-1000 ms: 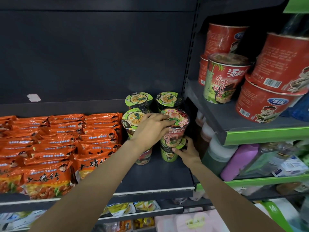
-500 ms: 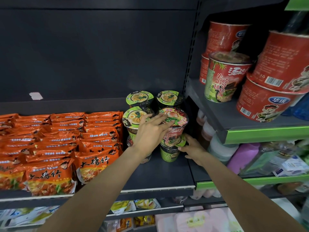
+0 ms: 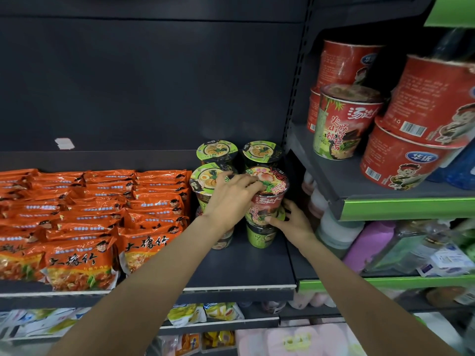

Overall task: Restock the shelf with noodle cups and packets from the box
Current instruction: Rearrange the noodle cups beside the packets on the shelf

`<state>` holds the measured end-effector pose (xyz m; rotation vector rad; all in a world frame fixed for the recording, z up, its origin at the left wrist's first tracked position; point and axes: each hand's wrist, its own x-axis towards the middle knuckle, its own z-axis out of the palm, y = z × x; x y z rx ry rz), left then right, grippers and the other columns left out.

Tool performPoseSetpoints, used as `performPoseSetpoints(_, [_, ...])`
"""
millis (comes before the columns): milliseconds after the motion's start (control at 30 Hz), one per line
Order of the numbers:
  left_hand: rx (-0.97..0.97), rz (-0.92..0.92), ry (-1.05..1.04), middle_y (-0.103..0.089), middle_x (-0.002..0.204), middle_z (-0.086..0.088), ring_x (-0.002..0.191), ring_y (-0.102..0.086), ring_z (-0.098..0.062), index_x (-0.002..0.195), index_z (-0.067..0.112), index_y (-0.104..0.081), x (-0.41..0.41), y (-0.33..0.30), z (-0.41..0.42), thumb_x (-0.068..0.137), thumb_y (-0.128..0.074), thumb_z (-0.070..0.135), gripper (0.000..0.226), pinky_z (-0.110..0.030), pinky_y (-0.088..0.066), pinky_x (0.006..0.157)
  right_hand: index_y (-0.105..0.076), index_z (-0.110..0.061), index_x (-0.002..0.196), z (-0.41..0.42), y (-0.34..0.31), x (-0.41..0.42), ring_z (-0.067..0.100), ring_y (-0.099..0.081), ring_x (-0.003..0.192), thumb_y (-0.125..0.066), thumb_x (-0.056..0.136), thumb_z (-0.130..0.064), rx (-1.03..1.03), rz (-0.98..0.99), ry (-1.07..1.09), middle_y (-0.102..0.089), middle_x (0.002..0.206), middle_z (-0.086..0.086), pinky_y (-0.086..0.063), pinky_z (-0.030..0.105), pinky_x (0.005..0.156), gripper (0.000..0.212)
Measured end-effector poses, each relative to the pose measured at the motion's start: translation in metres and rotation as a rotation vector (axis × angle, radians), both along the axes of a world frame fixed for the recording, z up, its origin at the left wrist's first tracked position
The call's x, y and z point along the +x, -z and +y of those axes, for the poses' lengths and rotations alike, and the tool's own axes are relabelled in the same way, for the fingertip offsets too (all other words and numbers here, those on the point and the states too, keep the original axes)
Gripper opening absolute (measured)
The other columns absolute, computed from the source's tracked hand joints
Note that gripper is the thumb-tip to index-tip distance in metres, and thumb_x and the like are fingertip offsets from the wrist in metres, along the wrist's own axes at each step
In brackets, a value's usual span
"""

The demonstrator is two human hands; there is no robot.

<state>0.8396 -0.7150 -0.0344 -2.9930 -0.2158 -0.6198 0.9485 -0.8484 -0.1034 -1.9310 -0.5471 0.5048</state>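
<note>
Dark shelf (image 3: 239,268): left hand (image 3: 228,201) grips red noodle cup (image 3: 270,199); right hand (image 3: 293,222) pinches its half-hidden base

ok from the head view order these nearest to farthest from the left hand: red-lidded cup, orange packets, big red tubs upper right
1. Red-lidded cup: under the left hand, touching it.
2. Orange packets: beside it, to the left.
3. Big red tubs: farthest, on the higher shelf to the right.

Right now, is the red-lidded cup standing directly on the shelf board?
No, the red-lidded cup sits stacked on a green cup.
</note>
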Motion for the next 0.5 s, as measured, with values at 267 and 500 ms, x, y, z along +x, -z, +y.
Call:
performPoseSetpoints(267, [0.006,-0.024,0.033,-0.062,0.125,-0.004,0.118,-0.056,-0.023,0.115,0.019,-0.063,0.008,0.0,-0.005,0.075,-0.072,0.015,0.041,-0.044,-0.027,0.101,-0.043,-0.01,0.131,0.005,-0.015,-0.009,0.013,-0.054,0.105,-0.078,0.07,-0.006,0.134,-0.081,0.1,-0.059,0.121,0.006,-0.046,0.035,0.095,0.071])
performPoseSetpoints(500, [-0.019,0.019,0.053,-0.046,0.14,0.004,0.131,-0.037,-0.019,0.135,0.03,-0.048,0.004,-0.012,0.001,0.091,-0.054,0.026,0.044,-0.04,-0.014,0.107,-0.015,-0.024,0.148,-0.002,-0.024,-0.014,0.019,-0.024,0.139,-0.08,0.071,-0.013,0.072,-0.335,0.121,-0.026,0.15,0.003,-0.027,0.038,0.112,0.101])
